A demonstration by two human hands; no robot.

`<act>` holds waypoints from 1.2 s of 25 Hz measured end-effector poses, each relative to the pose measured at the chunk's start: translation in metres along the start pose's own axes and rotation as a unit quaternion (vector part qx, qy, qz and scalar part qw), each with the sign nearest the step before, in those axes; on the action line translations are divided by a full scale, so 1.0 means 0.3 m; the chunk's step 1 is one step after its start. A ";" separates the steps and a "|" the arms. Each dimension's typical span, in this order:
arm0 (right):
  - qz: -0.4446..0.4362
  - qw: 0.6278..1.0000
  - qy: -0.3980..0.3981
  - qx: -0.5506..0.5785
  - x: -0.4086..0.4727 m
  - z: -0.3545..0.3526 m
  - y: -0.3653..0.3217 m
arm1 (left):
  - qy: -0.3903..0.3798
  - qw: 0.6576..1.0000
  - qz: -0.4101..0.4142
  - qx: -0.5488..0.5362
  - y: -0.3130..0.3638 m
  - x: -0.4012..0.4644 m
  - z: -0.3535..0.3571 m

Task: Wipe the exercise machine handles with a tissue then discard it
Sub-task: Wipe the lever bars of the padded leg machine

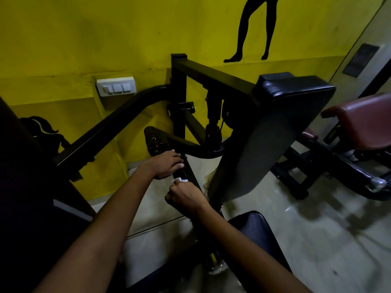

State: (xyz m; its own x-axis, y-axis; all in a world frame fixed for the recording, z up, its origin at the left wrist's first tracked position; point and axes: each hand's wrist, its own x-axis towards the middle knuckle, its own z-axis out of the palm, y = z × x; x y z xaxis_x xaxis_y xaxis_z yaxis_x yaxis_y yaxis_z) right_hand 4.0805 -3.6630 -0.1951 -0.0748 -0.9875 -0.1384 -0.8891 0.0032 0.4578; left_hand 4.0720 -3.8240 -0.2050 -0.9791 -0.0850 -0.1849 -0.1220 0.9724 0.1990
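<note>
My left hand [168, 164] rests flat on the handle bar [189, 173], fingers loose. Just below it, my right hand [186, 196] pinches the tissue [180, 179]; I'd press firmly and stroke along the bar.

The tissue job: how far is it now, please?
Under way. The right hand grips the tissue against the black bar; the left hand rests on the same bar. What is already wiped cannot be judged. Discarding remains; no bin shows.
</note>
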 end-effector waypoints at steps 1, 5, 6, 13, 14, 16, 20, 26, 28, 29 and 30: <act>-0.010 1.000 -0.001 -0.006 -0.026 -0.007 -0.011 | -0.004 1.000 -0.001 0.002 0.018 -0.017 0.002; -0.032 0.996 -0.051 -0.059 -0.136 -0.021 -0.059 | 0.005 1.000 -0.013 -0.001 0.099 -0.089 0.019; -0.024 0.996 -0.059 -0.059 -0.154 -0.021 -0.071 | 0.009 1.000 -0.017 -0.005 0.123 -0.107 0.020; -0.020 0.997 -0.004 -0.075 -0.291 -0.078 -0.130 | 0.024 0.999 -0.023 -0.004 0.280 -0.222 0.033; -0.020 0.997 0.006 -0.070 -0.311 -0.089 -0.136 | 0.027 0.999 -0.025 -0.006 0.297 -0.234 0.037; -0.003 0.999 0.008 -0.042 -0.352 -0.112 -0.145 | 0.030 0.999 -0.034 -0.018 0.319 -0.254 0.048; 0.013 0.999 -0.010 0.039 -0.402 -0.132 -0.162 | 0.044 0.997 -0.048 -0.037 0.353 -0.286 0.074; 0.028 0.994 -0.032 0.103 -0.413 -0.142 -0.180 | 0.044 0.997 -0.043 -0.056 0.323 -0.302 0.100; 0.013 0.996 -0.070 0.057 -0.426 -0.141 -0.190 | 0.048 0.997 -0.034 -0.047 0.329 -0.311 0.098; 0.014 0.996 -0.077 0.044 -0.434 -0.145 -0.189 | 0.054 0.997 -0.029 -0.045 0.339 -0.315 0.092; 0.008 0.998 -0.058 0.028 -0.440 -0.147 -0.192 | 0.059 0.997 -0.028 -0.048 0.350 -0.322 0.088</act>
State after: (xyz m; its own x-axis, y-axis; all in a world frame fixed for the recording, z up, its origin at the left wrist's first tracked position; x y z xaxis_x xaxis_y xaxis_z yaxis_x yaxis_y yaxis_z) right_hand 4.1614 -3.5399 -0.1644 -0.1384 -0.9626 -0.2328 -0.9108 0.0313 0.4118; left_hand 4.1579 -3.7080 -0.1917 -0.9820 -0.1683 -0.0857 -0.1860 0.9409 0.2830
